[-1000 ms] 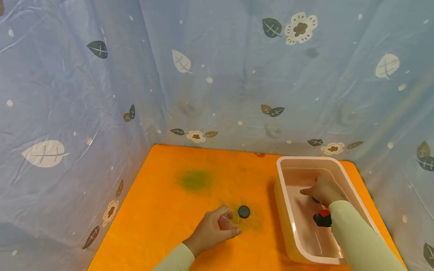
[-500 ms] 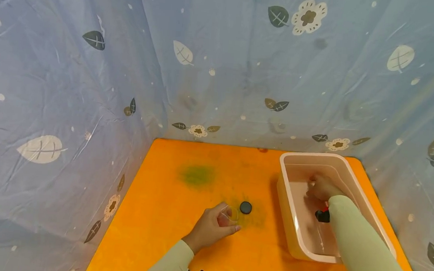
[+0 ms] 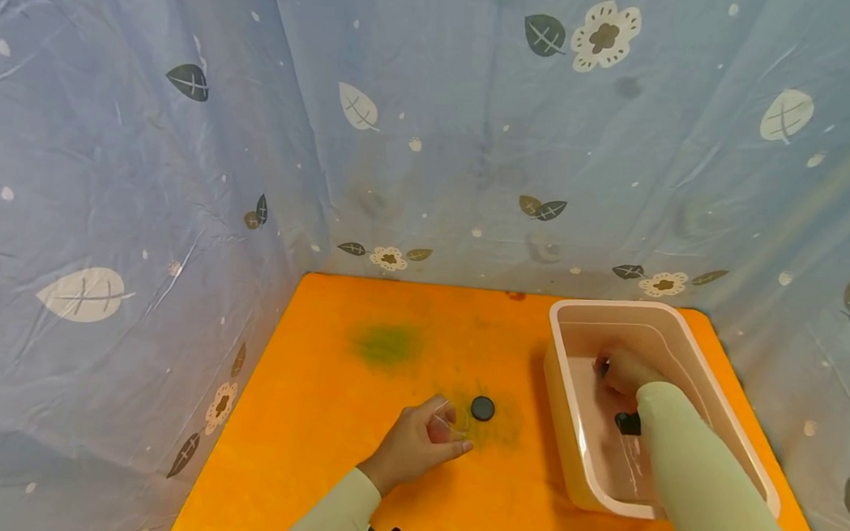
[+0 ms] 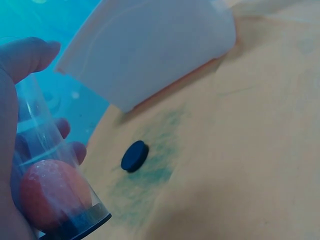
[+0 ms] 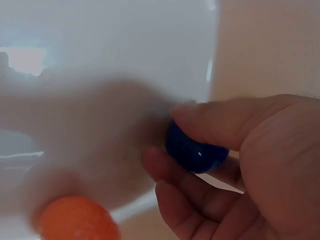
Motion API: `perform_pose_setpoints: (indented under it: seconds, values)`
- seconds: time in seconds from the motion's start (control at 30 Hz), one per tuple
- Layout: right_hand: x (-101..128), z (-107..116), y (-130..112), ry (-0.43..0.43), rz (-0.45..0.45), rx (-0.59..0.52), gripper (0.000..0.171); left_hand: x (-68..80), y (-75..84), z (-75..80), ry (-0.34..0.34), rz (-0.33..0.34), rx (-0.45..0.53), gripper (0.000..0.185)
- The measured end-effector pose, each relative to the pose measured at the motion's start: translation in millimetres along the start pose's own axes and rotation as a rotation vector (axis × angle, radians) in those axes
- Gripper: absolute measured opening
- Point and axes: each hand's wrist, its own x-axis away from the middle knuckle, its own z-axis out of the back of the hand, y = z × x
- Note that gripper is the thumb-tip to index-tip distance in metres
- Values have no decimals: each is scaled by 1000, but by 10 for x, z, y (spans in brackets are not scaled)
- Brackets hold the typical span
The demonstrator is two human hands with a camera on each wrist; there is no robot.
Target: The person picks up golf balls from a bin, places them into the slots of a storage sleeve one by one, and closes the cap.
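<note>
— What's the left hand (image 4: 12, 130) got there?

— A clear tube (image 4: 47, 165), tilted, with the thumb over its upper end and fingers showing through the plastic. An orange ball (image 4: 54, 192) sits inside at the lower end, against a dark base.

— And on the counter (image 4: 250, 150)?

— A small black cap (image 4: 134, 156) lies just right of the tube, apart from it, on a greenish smudge (image 4: 150, 165). Farther off is the white tub (image 4: 150, 47), its side wall facing us.
</note>
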Motion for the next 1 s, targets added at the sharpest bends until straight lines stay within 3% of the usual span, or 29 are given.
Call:
perform_pose_setpoints:
  seconds: [0.1,0.17,0.3,0.4,0.47,0.63,1.0]
  values:
    - [17,122,-150,78,64,91,25,2,9,0,1,-2,-3,30]
    - [1,175,-248,171,104,31,29,5,4,-7,-2,-1,-6,31]
    - [-78,216,-325,229,167,-43,32,10,-15,-24,-7,4,-14,31]
    - [-104,209,-386,150,128,-274,16,10,-18,-32,-7,-2,-20,32]
    - [-116,229,-454,146,119,-334,11,4,-17,-39,-9,-8,-16,32]
    - [-105,317,-627,209,139,-397,37,-11,-10,-61,-16,-18,-5,34]
    - [98,479,-893,353,25,-419,37,-18,-10,-80,-15,-11,-6,33]
